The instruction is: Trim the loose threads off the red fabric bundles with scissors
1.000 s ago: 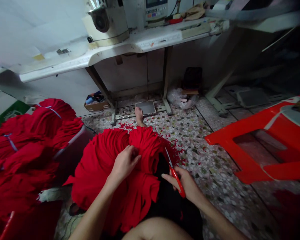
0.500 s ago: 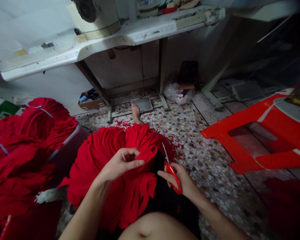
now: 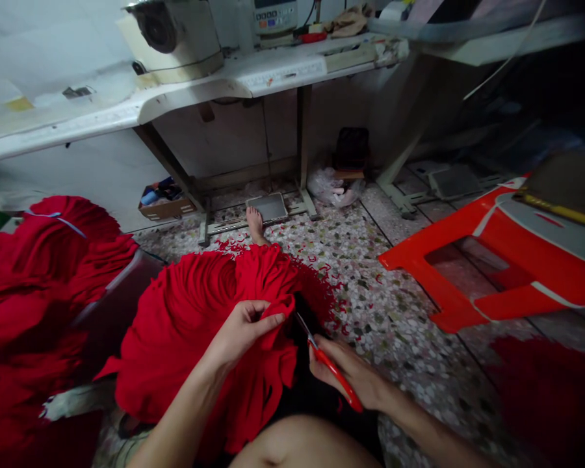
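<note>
Scissors are right up at the red cloth now
Right hand grips them; they've swung in beside the bit pinched in the left hand, so I'd say the edge is within snipping reach. Can't tell if they touch. Cloth's heaped over the lap, red scraps on the floor beyond, table behind.

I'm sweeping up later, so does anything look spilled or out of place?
Yes: red scraps lie strewn across the speckled floor, beyond the red cloth and near the bare foot. They look untidy because they're loose rather than gathered. The red patch at lower right is too dim to judge.
</note>
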Tool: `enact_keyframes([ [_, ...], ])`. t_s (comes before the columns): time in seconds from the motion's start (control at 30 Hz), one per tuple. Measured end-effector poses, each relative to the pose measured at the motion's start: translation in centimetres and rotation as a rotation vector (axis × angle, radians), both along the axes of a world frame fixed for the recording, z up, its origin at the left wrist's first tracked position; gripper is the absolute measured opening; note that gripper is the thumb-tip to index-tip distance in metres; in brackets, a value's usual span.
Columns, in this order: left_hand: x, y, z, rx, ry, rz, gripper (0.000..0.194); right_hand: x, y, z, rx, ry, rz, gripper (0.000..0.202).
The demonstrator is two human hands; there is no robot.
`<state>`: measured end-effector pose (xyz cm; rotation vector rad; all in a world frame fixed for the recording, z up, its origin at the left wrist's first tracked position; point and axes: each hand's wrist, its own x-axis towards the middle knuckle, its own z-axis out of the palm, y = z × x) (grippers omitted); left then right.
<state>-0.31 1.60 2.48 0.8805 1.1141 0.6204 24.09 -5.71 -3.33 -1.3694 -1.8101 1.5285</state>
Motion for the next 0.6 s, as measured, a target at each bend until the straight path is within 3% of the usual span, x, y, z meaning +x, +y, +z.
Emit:
enact_keyframes([
  [0.3, 0.2, -0.1, -0.8, 0.017, 0.054, -0.043, 0.046, -1.0, 2.1, 0.6, 0.077, -0.041, 0.078, 0.04],
  [0.6, 0.1, 0.0, -1.1, -0.051, 0.013, -0.065, 0.044, -1.0, 1.1, -2.6, -0.124, 0.004, -0.089, 0.05],
])
